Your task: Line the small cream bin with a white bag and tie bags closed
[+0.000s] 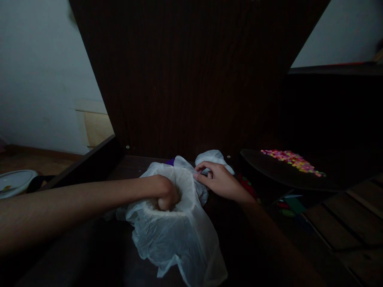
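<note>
A container lined with a white plastic bag (pixel 176 239) stands in the middle of a dark wooden surface, the bag's edges hanging over its rim. My left hand (pixel 167 195) reaches down into the lined opening; its fingers are hidden inside. At the right side of the rim is my right hand (pixel 217 178), thumb and index finger close together near the bag's edge. Whether it pinches the plastic is hard to make out in the dim light. Just behind it lies a white bundle (pixel 214 158).
A tall dark wooden panel (pixel 194 79) rises behind the container. On the right, a dark rounded shelf (pixel 266 169) bears a strip of pink and yellow pieces (pixel 291 161). Colourful items (pixel 289 207) lie below it. A white round lid (pixel 18 181) is at the far left.
</note>
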Demonstrator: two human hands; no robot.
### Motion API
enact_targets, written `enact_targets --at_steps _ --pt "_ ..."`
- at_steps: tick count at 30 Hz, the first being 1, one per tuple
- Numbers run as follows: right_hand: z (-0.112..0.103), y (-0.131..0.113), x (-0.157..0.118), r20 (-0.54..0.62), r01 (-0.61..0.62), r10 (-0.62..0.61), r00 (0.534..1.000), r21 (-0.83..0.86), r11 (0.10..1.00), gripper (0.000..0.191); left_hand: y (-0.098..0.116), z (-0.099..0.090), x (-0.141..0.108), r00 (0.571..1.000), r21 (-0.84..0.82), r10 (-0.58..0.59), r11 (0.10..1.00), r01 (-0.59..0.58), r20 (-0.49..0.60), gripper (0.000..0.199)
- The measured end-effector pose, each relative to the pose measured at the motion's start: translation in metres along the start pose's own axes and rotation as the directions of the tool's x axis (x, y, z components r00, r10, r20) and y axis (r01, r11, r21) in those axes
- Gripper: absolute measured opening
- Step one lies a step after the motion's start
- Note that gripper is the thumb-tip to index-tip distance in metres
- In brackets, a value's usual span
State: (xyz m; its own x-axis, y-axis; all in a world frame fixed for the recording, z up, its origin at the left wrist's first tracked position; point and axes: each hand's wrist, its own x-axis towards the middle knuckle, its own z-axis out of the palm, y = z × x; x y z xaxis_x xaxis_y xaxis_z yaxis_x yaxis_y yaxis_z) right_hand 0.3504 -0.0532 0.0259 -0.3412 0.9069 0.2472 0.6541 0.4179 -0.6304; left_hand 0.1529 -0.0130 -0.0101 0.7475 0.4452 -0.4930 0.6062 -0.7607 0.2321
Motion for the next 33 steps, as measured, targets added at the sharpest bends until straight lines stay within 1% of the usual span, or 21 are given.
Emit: enact_targets --at_steps 2,3,5,8,10,13,16,18,22,25,27,29,31,33 --pt "0.0 0.0 0.001 0.047 -0.013 0.011 0.999 0.037 0.999 0.01 0.004 -0.004 0.001 0.994 0.039 0.016 0.999 -0.02 0.105 0.016" --pt "-0.001 0.0 0.001 0.057 -0.01 0.008 0.998 0.05 0.999 0.012 0.007 -0.006 0.001 0.99 0.057 0.021 0.998 -0.029 0.138 0.015" --pt "-0.001 -0.001 0.002 0.037 0.005 -0.008 0.999 0.07 0.998 0.013 0.013 -0.012 -0.001 0.987 0.082 0.033 0.996 -0.046 0.16 0.016" --pt "-0.003 -0.004 0.003 -0.055 0.033 -0.028 0.998 0.083 0.996 0.012 0.022 -0.022 -0.01 0.987 0.109 0.042 0.992 -0.059 0.152 0.017" --pt "-0.005 -0.007 0.004 -0.124 0.049 -0.041 0.991 0.063 0.997 0.011 0.027 -0.028 -0.017 0.991 0.133 0.028 0.99 -0.046 0.131 0.019" --pt "-0.007 -0.01 0.006 -0.218 0.074 -0.071 0.973 0.003 0.997 0.013 0.033 -0.033 -0.031 0.996 0.184 -0.031 0.983 0.015 0.08 0.023" --pt "-0.01 -0.012 0.008 -0.308 0.07 -0.084 0.948 -0.055 0.996 0.015 0.038 -0.039 -0.046 0.997 0.214 -0.072 0.974 0.068 0.014 0.015" --pt "-0.012 -0.011 0.008 -0.37 0.05 -0.078 0.926 -0.084 0.995 0.014 0.039 -0.046 -0.057 0.998 0.204 -0.067 0.977 0.07 -0.02 0.01" --pt "-0.017 -0.007 0.007 -0.48 -0.014 -0.045 0.876 -0.119 0.993 0.013 0.033 -0.064 -0.078 0.993 0.164 -0.028 0.985 0.047 -0.113 0.015" --pt "-0.022 -0.003 0.006 -0.524 -0.059 -0.021 0.852 -0.135 0.989 0.015 0.025 -0.071 -0.088 0.985 0.159 0.003 0.987 0.025 -0.171 0.017" --pt "-0.025 -0.001 0.005 -0.544 -0.085 -0.002 0.839 -0.135 0.987 0.017 0.022 -0.07 -0.091 0.99 0.153 -0.002 0.988 0.025 -0.144 0.018" --pt "-0.026 0.001 0.005 -0.55 -0.1 0.012 0.835 -0.129 0.987 0.018 0.022 -0.067 -0.091 0.996 0.119 -0.045 0.991 0.054 -0.079 0.017" --pt "-0.026 0.001 0.006 -0.54 -0.104 0.019 0.842 -0.127 0.986 0.018 0.025 -0.061 -0.087 0.995 0.064 -0.097 0.993 0.098 -0.017 0.014" --pt "-0.026 0.0 0.005 -0.52 -0.099 0.018 0.854 -0.128 0.987 0.018 0.027 -0.054 -0.08 0.992 0.029 -0.123 0.992 0.122 0.026 0.015"
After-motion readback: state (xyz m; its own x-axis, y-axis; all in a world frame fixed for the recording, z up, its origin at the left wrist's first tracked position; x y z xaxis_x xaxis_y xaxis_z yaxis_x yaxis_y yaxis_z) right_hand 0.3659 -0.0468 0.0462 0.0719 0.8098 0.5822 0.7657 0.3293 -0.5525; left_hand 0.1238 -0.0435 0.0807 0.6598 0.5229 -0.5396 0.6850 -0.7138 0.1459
